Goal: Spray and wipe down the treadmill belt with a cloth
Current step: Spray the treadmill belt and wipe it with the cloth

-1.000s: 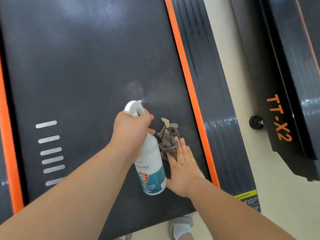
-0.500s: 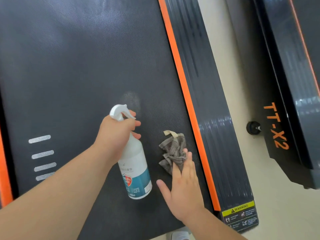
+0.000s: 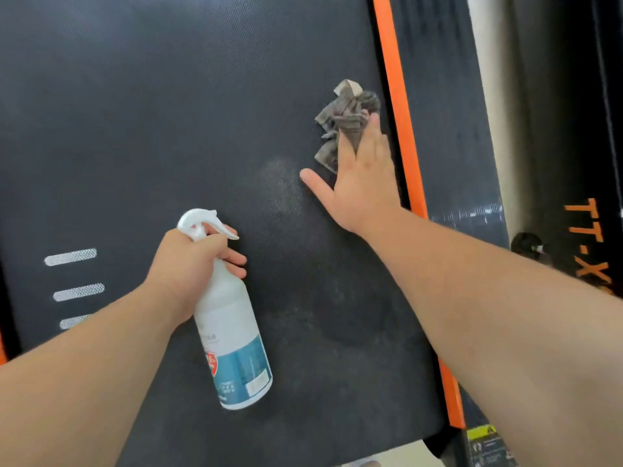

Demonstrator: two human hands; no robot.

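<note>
the treadmill belt [image 3: 168,112] is charcoal black with a fine woven grain, and a pale misty patch [image 3: 281,183] sits just left of the right hand [image 3: 365,183]. under its fingertips the cloth [image 3: 344,116] is grey-brown with a tan tag. just right of that hand runs an orange strip [image 3: 396,96]. in the left hand [image 3: 183,264], the spray bottle [image 3: 229,318] is white with a teal label and red badge. left of that hand are white hatched stripes [image 3: 70,257].

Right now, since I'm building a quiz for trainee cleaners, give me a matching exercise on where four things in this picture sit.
1 spray bottle
2 cloth
3 orange strip
4 white dashes

a pressed by right hand
b on the belt, left
c along belt's right edge
d gripped by left hand

Pairs: 1-d, 2-a, 3-c, 4-b
</note>
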